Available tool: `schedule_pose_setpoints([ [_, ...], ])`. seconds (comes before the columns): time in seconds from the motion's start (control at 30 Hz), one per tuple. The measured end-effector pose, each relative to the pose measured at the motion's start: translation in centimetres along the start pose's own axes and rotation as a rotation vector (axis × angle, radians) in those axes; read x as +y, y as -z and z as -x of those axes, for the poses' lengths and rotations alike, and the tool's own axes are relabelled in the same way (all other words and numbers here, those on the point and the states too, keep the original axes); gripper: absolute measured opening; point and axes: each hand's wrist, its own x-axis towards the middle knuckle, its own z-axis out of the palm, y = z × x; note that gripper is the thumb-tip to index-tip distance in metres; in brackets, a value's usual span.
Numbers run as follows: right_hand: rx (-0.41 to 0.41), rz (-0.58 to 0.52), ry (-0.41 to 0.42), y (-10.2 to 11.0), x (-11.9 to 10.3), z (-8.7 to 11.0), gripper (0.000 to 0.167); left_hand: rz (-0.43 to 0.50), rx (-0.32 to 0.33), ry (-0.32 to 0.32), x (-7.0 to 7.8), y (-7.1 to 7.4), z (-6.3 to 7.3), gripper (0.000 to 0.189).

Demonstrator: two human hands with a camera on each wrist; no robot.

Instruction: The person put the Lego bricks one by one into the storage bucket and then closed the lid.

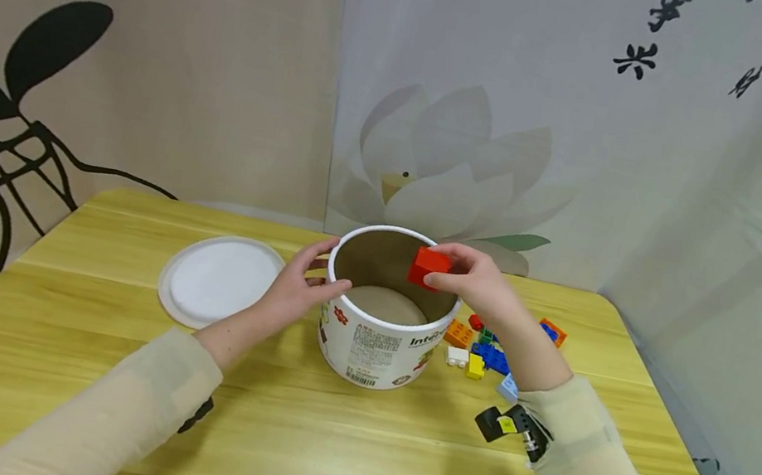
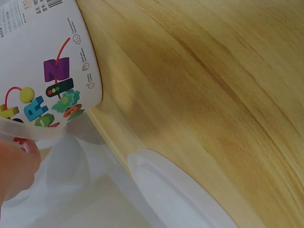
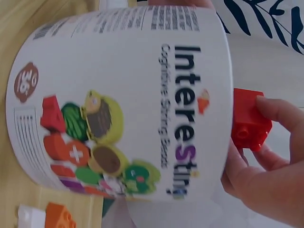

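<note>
A round white bucket [image 1: 369, 353] with printed pictures and lettering stands upright on the table, its top uncovered. My left hand [image 1: 292, 290] holds the bucket's left rim, thumb lying over the front of the edge; in the left wrist view, part of this hand [image 2: 16, 166] shows at the rim. My right hand [image 1: 475, 283] pinches a red toy building block [image 1: 426, 267] between thumb and fingers, over the right side of the bucket's mouth. In the right wrist view the red block [image 3: 249, 118] appears just past the rim, with studs on one face.
A round white lid [image 1: 223, 278] lies left of the bucket. To the right are several loose blocks, among them an orange block [image 1: 459, 334], a yellow block [image 1: 475, 367], a white block [image 1: 457, 357] and blue pieces [image 1: 491, 358]. Behind the table [image 1: 331, 448] hangs a printed curtain [image 1: 229, 61].
</note>
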Motion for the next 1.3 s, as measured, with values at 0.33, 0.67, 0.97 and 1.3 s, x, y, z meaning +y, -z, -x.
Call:
schedule_pose_setpoints([
  [0.33, -0.049, 0.03, 0.022, -1.8, 0.0, -0.2, 0.044, -0.008, 0.031, -0.03, -0.5, -0.2, 0.0, 0.068],
  [0.67, 0.014, -0.033, 0.093, 0.0, -0.1, 0.4, 0.042, -0.013, 0.026, -0.043, -0.6, -0.2, 0.0, 0.067],
  [0.97, 0.044, -0.306, 0.151, 4.9, 2.3, 2.2, 0.022, -0.014, 0.027, -0.04, -0.5, -0.1, -0.1, 0.067],
  [1.3, 0.151, -0.456, 0.076, 9.1, 8.9, 3.8, 0.02, -0.009, 0.023, -0.043, -0.6, 0.0, 0.0, 0.066],
])
